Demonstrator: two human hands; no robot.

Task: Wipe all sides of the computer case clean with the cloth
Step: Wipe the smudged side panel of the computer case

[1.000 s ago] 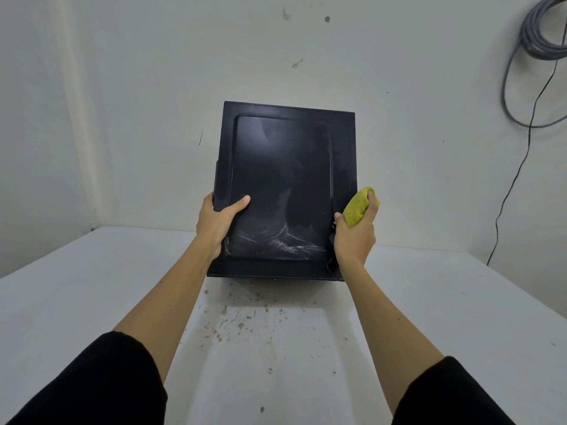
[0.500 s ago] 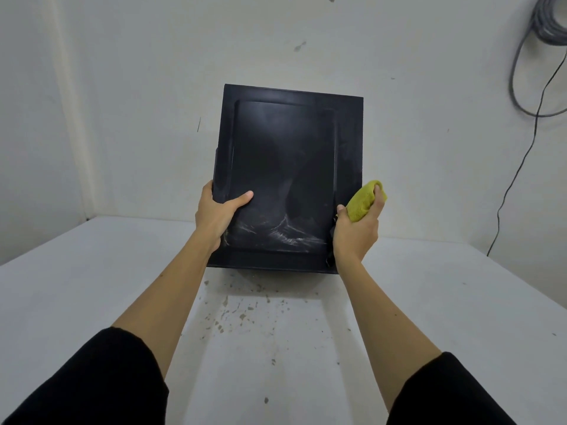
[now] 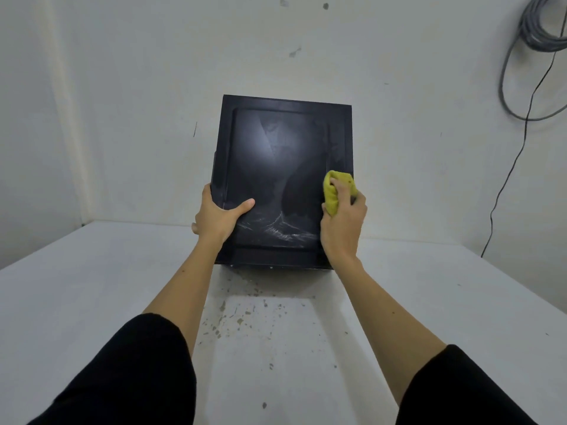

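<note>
Computer case (image 3: 282, 167): black, stands upright on the white table (image 3: 92, 302), backed near the wall; its broad side panel faces the camera. All positions below are given relative to the case.

Left hand (image 3: 217, 217): grips the case's lower left edge. Thumb lies flat across the panel; the other fingers wrap round the left side and are mostly hidden.

Right hand (image 3: 342, 222): at the lower right edge of the panel, fingers curled around a bunched yellow cloth (image 3: 334, 191) and pressing it against the panel face near the right border.

Panel condition: pale streaks and dust smears across the lower part of the panel, between the two hands; a fainter mark high on the panel near its centre. Specks of debris on the table just in front of the case's base.

Step in hand (judgement): wiping of the facing side panel, early stage, since much of it looks smeared.

Next move (judgement): sweep the cloth across the streaked lower zone with steady pressure while the left hand braces the case against tipping; remaining sides call for turning it afterwards.
</note>
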